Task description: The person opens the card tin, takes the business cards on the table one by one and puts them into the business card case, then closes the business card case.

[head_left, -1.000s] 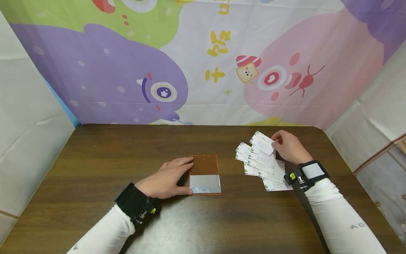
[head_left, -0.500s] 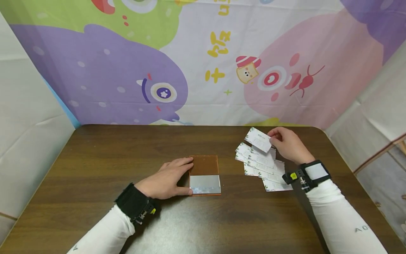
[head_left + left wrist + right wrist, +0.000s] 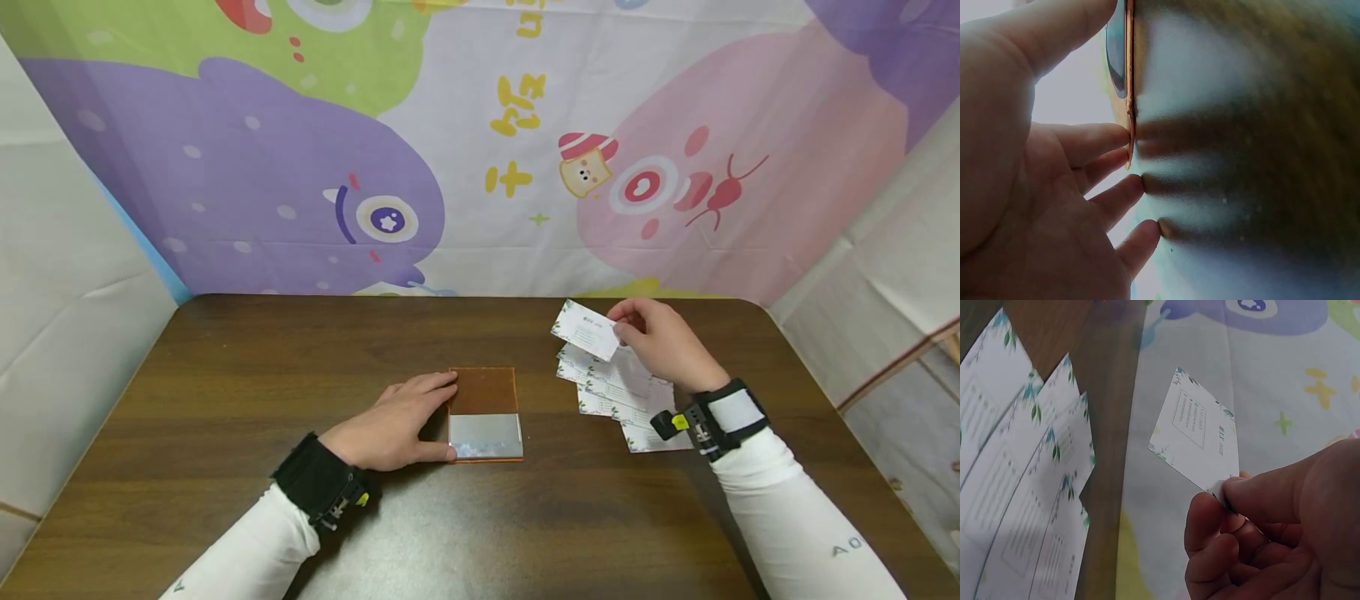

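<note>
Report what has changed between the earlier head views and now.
The right hand has carried the white rectangular leaf-printed card leftward and slightly farther from the person, keeping its pinch. Unchanged: the left hand touching the flat brown rectangular case with a silvery panel, and the overlapping white printed cards on the table.

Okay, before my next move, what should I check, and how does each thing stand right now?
1. Right hand pinching the thin white rectangular card with green leaf print: ok, near one corner.
2. That card clear of the overlapping white leaf-printed cards: ok, a gap shows in the right wrist view.
3. Those cards squared up: not ok, spread unevenly.
4. Left hand touching the flat brown rectangular piece: ok, along its left edge.
5. Smooth silver-grey panel on it open at an edge: cannot tell.
</note>
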Available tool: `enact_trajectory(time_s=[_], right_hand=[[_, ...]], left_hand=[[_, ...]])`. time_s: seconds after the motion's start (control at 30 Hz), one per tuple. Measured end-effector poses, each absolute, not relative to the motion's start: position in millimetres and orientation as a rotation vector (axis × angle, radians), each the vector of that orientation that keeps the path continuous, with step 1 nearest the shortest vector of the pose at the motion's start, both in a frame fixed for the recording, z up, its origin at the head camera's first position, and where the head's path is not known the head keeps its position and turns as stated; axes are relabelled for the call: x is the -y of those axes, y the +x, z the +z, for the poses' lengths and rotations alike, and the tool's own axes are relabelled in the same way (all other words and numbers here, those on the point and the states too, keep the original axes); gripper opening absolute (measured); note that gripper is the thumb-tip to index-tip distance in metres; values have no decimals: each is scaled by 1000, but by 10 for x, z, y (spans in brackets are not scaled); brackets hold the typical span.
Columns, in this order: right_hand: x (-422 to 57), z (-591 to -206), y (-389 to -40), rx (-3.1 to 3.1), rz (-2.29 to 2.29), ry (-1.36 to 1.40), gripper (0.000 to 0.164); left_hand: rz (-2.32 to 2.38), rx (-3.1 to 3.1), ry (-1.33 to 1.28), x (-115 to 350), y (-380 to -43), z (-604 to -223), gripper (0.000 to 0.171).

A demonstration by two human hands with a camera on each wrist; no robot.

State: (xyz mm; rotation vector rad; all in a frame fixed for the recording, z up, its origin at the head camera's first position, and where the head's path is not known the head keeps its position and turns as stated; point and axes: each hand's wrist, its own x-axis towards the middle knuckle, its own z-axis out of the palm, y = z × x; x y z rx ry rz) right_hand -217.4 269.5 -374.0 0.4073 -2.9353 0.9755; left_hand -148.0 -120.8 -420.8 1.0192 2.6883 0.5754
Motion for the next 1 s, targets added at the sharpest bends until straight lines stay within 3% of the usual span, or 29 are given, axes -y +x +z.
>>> enact_trajectory(time_s=[1.0], right_hand=[[-2066,-3856,-2083,2929,1047,647,13]], left_hand=[[570,-2688,1018,1214,-1481,-4178,88]])
